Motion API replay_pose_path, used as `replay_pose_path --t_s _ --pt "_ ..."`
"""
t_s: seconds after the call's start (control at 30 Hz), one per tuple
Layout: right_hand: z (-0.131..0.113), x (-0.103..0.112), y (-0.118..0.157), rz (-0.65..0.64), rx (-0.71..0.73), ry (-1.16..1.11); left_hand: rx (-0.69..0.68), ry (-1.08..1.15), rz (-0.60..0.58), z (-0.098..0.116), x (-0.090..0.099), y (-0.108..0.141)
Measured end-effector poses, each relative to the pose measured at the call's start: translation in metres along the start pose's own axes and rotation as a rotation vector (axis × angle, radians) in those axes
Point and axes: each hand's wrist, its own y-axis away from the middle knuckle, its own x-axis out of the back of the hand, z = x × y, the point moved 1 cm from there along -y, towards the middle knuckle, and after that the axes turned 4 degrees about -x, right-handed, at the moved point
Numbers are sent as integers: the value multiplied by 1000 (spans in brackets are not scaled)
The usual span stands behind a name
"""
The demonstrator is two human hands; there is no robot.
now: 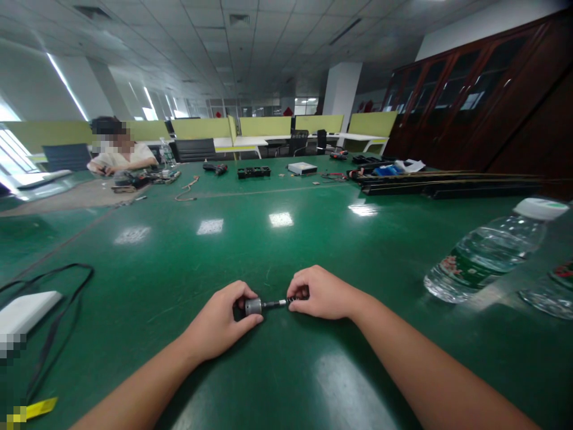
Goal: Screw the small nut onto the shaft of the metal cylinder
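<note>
Metal cylinder (pixel 253 307) w/ thin shaft (pixel 271 304) is right in front of me, low over the green table (pixel 268 254); can't tell if it's touching. My L hand (pixel 224 315) pinches the cylinder, thumb vs. fingers; my R hand (pixel 321 292) pinches a dark coil (pixel 292 300) at the shaft's tip. Can't tell if it's threaded on. Step in hand, I'd say: coil & shaft end to end. Next move prob. calls for a steady L grip, R kept in line.

Water bottle (pixel 486 260) stands to the right, a knock risk if I swing wide; black strap (pixel 58 316) lies off left. Far side: drill (pixel 215 168), black tray (pixel 253 172), co-worker (pixel 132 158) at far L.
</note>
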Motion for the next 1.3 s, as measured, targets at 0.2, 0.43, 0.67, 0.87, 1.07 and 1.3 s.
replay_pose_path --t_s 0.2,0.43,0.67,0.87,1.07,1.3 --pt "-12 -20 -7 78 2 -147 13 -3 2 0 2 -1" --pt "-21 -30 -9 67 48 -136 -18 21 -8 0 2 -2" --pt "-24 -32 -10 92 110 -49 -16 47 -8 -1 2 -2" --pt "-23 -33 -9 91 151 -37 5 35 -25 -1 1 -1" --pt "-25 -33 -9 86 148 -19 7 37 -34 -1 1 -1" --pt "-25 -33 -9 78 149 -4 17 49 -11 0 1 -2"
